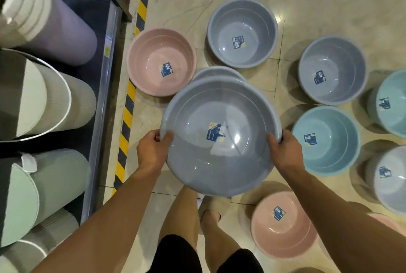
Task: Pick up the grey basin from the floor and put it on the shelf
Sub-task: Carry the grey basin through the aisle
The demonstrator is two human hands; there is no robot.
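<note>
A large grey basin (220, 163) with a blue label inside is lifted off the floor in the middle of the head view. My left hand (153, 149) grips its left rim, thumb inside the bowl. On the opposite rim my right hand (283, 152) grips the same way. Behind it, partly hidden, another grey basin (217, 72) rests on the floor. The shelf (103, 101) runs along the left side, its metal edge facing the aisle.
More basins lie on the tiled floor: pink (161, 61), grey (242, 33), grey (332, 70), turquoise (325, 141), pink (283, 224), others at the right edge. Stacked bins (44, 97) lie on the shelf. Yellow-black tape (128, 105) marks the floor beside it. My legs stand below.
</note>
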